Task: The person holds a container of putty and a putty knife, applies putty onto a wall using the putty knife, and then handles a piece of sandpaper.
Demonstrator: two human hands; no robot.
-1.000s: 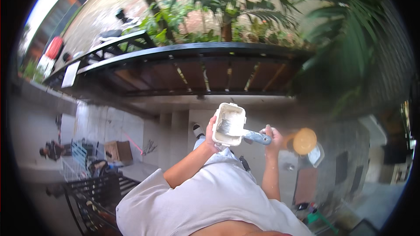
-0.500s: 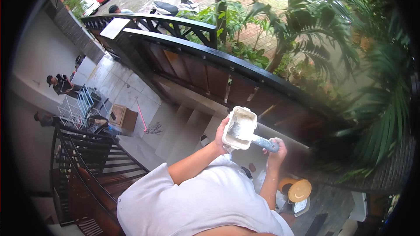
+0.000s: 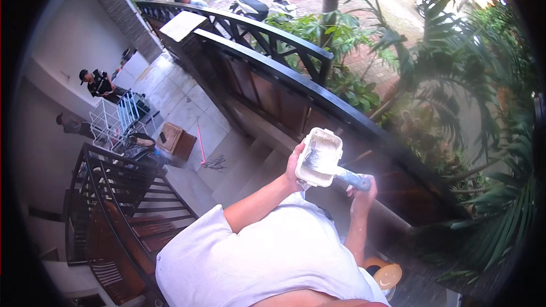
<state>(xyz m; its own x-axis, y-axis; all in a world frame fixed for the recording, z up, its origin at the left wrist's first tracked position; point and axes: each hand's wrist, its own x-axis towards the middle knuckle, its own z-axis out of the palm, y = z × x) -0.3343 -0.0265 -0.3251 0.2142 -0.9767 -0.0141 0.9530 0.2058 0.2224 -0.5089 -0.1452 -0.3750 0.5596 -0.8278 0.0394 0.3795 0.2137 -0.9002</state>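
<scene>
A small white rectangular tub [image 3: 338, 149], its inside smeared with white paste, is held up in front of my chest. My left hand [image 3: 293, 169] is closed round its left side. A putty knife with a grey-blue handle [image 3: 354, 179] reaches into the tub from the right. Its blade lies inside the tub and is partly covered by paste. My right hand [image 3: 364, 192] grips the handle's end, with white smears on its fingers. Below my right forearm, an orange-yellow round lid or container [image 3: 389, 276] shows in part.
A dark gate and fence [image 3: 273, 82] runs diagonally ahead, with palms [image 3: 455, 79] behind it. Steps [image 3: 242, 162] lie beyond my left arm. Dark railing [image 3: 128, 187] stands at left. Farther off are a brown box [image 3: 177, 141], a pink-handled broom [image 3: 201, 145], a wire rack [image 3: 111, 119] and people.
The view has swung, so the gate and courtyard sit farther right and lower. Both hands keep their grips, and the putty knife stays in the tub.
</scene>
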